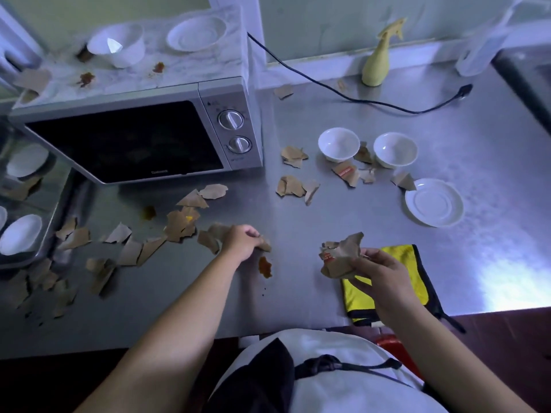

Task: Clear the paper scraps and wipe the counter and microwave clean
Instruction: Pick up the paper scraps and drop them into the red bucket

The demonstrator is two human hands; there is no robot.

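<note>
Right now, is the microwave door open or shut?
Shut: the microwave door lies flush with the control panel beside it, with no gap along its edge.

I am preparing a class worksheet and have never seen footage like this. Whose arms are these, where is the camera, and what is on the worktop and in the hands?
There is no machine here. One camera, worn on a person's head, looks down at their own two bare arms. The left hand grips a torn brown paper scrap lying on the steel counter. The right hand holds a crumpled bundle of brown scraps and partly hides a yellow cloth with black edging. More scraps lie scattered in front of the silver microwave and around a white bowl, a second white bowl and a white saucer. A brown spill sits just beside the left hand. A yellow spray bottle stands by the back wall.
</note>
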